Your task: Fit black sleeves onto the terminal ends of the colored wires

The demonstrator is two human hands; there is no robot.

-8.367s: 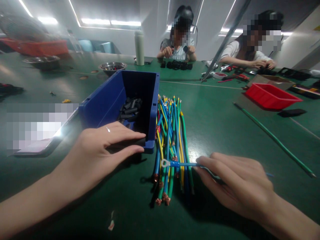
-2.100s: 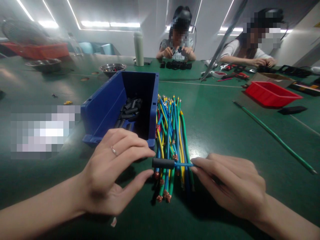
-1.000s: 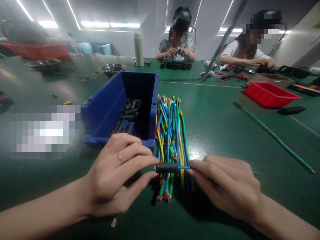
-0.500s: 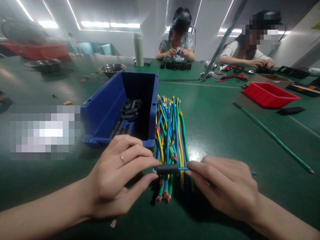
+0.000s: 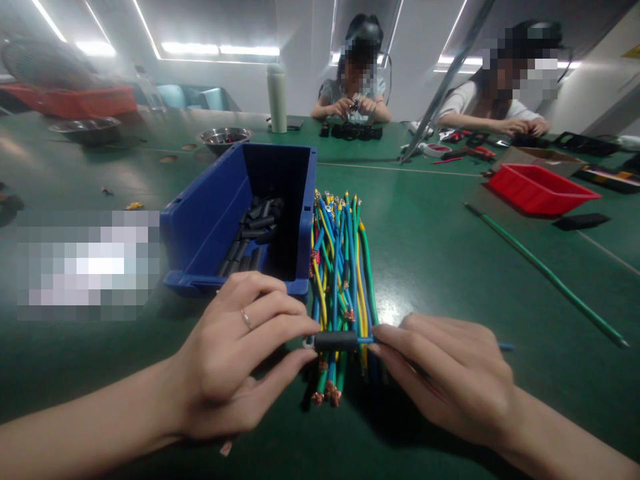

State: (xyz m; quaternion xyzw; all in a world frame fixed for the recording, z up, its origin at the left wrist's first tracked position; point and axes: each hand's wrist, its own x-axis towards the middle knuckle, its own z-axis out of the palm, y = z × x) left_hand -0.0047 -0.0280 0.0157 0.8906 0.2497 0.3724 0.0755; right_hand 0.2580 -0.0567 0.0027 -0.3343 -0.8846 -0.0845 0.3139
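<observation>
Between my hands a blue wire (image 5: 365, 340) lies level, with a short black sleeve (image 5: 336, 341) around it. My left hand (image 5: 245, 353) pinches the sleeve's left end with thumb and forefinger, where a ring-shaped metal lug (image 5: 309, 343) shows. My right hand (image 5: 450, 373) pinches the wire just right of the sleeve, and the wire's other end comes out past the knuckles. Beneath them lies a bundle of blue, green and yellow wires (image 5: 367, 260), some with bare copper ends. Beyond my left hand stands a blue bin (image 5: 195, 227) with several black sleeves (image 5: 263, 217) inside.
A green wire with a black sleeve (image 5: 550, 277) lies at the right, near a red tray (image 5: 543, 190). Metal bowls (image 5: 225, 137) and a pale bottle (image 5: 277, 100) stand farther back. Across the green table (image 5: 425, 200) sit two people working with their hands.
My hands hold almost the same pose. The lug shows slightly more to the left of the sleeve, and my right fingers sit marginally farther left.
</observation>
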